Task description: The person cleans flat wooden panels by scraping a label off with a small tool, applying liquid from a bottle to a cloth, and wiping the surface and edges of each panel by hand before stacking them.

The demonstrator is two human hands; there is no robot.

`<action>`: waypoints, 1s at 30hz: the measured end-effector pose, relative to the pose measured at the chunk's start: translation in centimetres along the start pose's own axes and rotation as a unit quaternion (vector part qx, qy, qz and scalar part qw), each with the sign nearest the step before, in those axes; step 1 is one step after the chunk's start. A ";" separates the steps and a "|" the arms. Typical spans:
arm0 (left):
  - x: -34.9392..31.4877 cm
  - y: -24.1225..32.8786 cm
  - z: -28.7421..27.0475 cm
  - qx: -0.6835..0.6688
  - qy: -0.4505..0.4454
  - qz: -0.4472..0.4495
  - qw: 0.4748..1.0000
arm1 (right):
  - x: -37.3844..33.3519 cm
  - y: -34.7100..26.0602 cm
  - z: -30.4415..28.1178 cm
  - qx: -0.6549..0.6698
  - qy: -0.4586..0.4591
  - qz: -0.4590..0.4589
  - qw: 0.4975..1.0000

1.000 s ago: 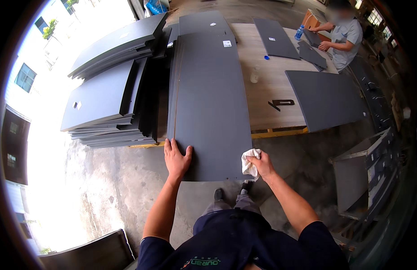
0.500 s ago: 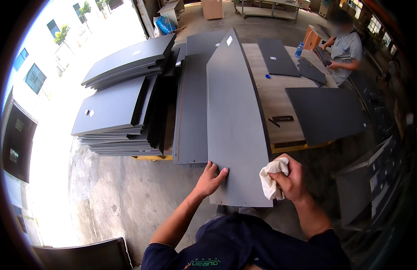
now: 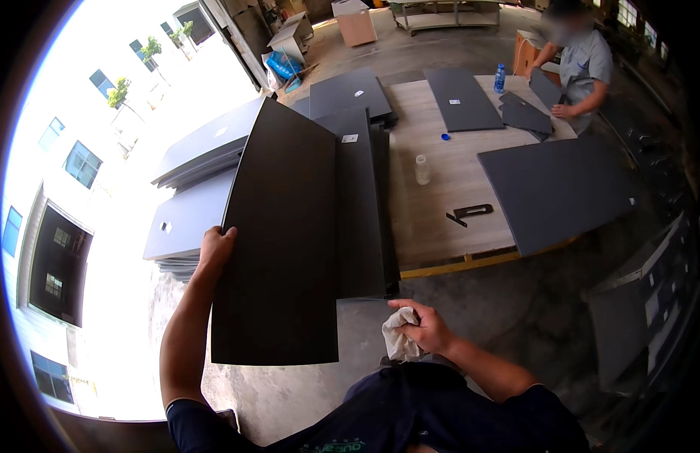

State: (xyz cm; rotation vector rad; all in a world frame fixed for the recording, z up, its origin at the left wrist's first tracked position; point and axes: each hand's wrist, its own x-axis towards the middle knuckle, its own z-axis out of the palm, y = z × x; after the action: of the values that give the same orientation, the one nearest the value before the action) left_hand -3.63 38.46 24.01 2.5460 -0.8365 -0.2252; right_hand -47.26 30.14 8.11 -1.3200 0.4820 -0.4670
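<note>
My left hand (image 3: 217, 249) grips the left edge of a long dark grey panel (image 3: 282, 249), fingers wrapped round it. The panel stands tilted up in front of me, its broad dark face toward me. Apart from it, to the right, my right hand (image 3: 424, 328) is closed on a crumpled white cloth (image 3: 400, 334), with the forefinger reaching out to the left. Just beyond that hand lies a stack of grey panels (image 3: 361, 211), with a small white label on top. The held panel partly hides another stack of panels (image 3: 191, 215) at the left.
A wooden-topped table (image 3: 418, 215) at the right bears more grey panels (image 3: 554, 189), a clear bottle (image 3: 421, 170), a blue cap (image 3: 445, 137), a dark flat tool (image 3: 473, 211) and a water bottle (image 3: 500, 78). Behind it a person (image 3: 580, 72) handles a panel. Further panels lean at the lower right.
The held panel has swung left and turned to show a darker face. My left hand moved up and left with it. My right hand, with the cloth, has come off the panel and moved left.
</note>
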 end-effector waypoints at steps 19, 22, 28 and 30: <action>5.1 -10.3 16.0 -0.055 0.074 -0.050 0.994 | 3.7 4.6 -19.7 0.209 0.263 0.139 0.932; 5.8 -12.6 18.3 -0.085 0.048 -0.075 0.992 | 2.7 7.4 -21.2 0.244 0.213 0.277 0.904; 6.5 -13.1 18.6 -0.082 0.051 -0.106 0.990 | 5.3 6.7 -19.5 0.138 -0.069 0.382 0.911; 6.1 -11.8 17.6 -0.010 0.017 -0.143 0.989 | 7.6 6.6 -20.3 -0.084 -0.168 0.338 0.922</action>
State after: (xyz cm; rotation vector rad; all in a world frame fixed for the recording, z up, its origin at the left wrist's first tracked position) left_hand 2.43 36.86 2.80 2.6370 -0.4494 -0.2753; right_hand -52.51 10.90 -2.56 -1.2680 0.6568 0.3797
